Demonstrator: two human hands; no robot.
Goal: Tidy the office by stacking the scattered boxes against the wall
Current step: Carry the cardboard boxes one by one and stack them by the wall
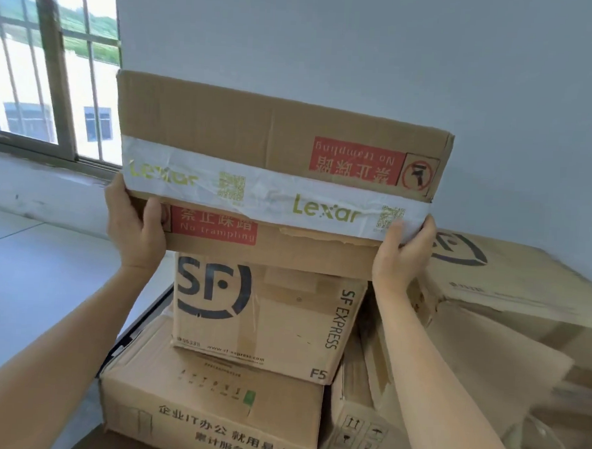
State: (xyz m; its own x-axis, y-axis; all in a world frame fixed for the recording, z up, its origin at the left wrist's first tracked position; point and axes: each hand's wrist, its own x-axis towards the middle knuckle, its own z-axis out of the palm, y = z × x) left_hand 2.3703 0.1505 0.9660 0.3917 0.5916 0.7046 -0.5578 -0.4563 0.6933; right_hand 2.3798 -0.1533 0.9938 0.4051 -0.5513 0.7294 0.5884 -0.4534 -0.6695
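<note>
A brown cardboard box (258,133) with white Lexar tape and red "No trampling" labels is tilted toward the grey wall (365,49), its near edge over an SF Express box (262,318). My left hand (135,222) grips its left near corner with the thumb on top. My right hand (403,250) grips its right near corner over the tape. The SF Express box sits on a wider box with Chinese print (189,400).
A large SF carton (511,270) stands to the right against the wall, with crumpled cardboard (468,370) in front of it. A barred window (52,74) is at the left above pale floor (38,279).
</note>
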